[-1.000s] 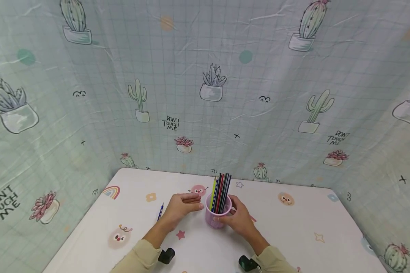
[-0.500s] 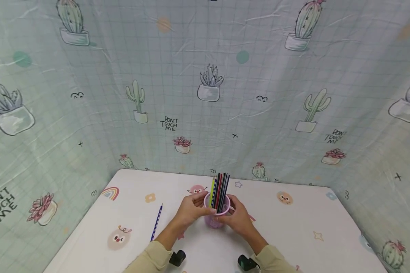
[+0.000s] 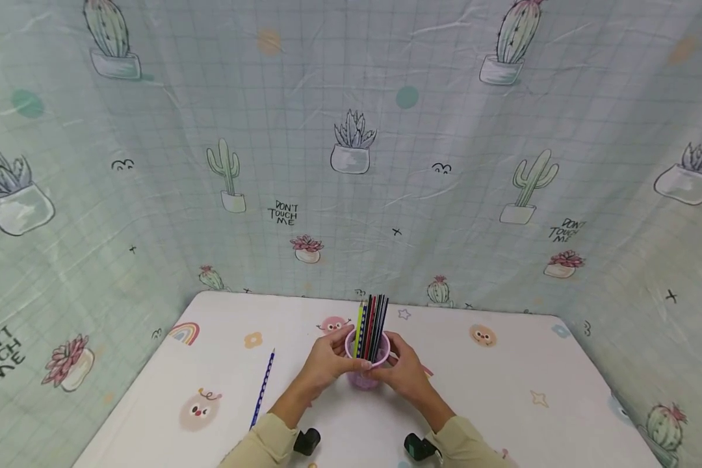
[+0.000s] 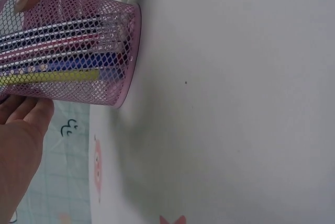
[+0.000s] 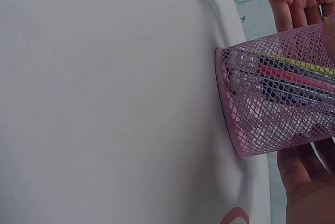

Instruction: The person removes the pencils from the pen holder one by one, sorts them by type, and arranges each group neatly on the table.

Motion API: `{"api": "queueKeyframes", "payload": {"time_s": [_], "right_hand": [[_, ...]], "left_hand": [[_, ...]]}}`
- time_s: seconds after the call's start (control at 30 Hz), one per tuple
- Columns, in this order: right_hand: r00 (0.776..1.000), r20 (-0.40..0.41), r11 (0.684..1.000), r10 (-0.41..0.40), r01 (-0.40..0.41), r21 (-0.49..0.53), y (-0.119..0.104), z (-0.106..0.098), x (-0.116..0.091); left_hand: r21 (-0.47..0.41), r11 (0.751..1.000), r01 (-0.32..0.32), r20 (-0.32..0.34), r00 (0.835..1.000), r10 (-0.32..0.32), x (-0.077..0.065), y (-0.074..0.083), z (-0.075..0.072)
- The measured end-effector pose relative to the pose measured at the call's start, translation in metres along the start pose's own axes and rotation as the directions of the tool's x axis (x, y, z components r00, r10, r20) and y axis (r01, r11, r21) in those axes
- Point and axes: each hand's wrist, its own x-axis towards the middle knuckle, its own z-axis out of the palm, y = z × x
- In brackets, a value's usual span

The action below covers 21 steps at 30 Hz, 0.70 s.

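Observation:
A pink mesh pencil cup point(image 3: 364, 381) stands upright near the middle of the table in the head view. My left hand point(image 3: 325, 361) grips its left side near the rim, thumb across the front. From the right, my right hand point(image 3: 406, 370) holds the cup the same way, its thumb meeting the left one. A bunch of pencils point(image 3: 372, 328), yellow-green, blue dotted, red and black, rises out of the cup. Through the mesh point(image 4: 78, 90) in the left wrist view their lower ends show near the base. A blue dotted pencil point(image 3: 262, 390) lies to the left, partly behind the left sleeve.
The white table point(image 3: 491, 403) has printed faces, stars and a rainbow. A cactus-print cloth point(image 3: 351, 208) hangs behind it and along both sides. Black wrist devices point(image 3: 307, 442) sit by the cuffs.
My left hand has moved right, from beside the cup onto it, and grips it. More of the loose blue pencil shows. The right hand has kept its hold; the view has shifted slightly.

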Motion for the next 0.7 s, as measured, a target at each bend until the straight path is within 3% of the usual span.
{"api": "queueKeyframes", "payload": {"time_s": [0.33,0.7], "right_hand": [[1.000,0.001,1.000,0.007,-0.007,0.002,-0.003,-0.001,-0.001],[0.999,0.019,0.998,-0.045,0.044,0.048,-0.004,-0.012,-0.006]], "left_hand": [[0.017,1.000,-0.026,-0.003,1.000,0.026,-0.001,-0.004,0.002],[0.030,0.999,-0.020,-0.014,1.000,0.021,-0.001,-0.006,0.003]]}}
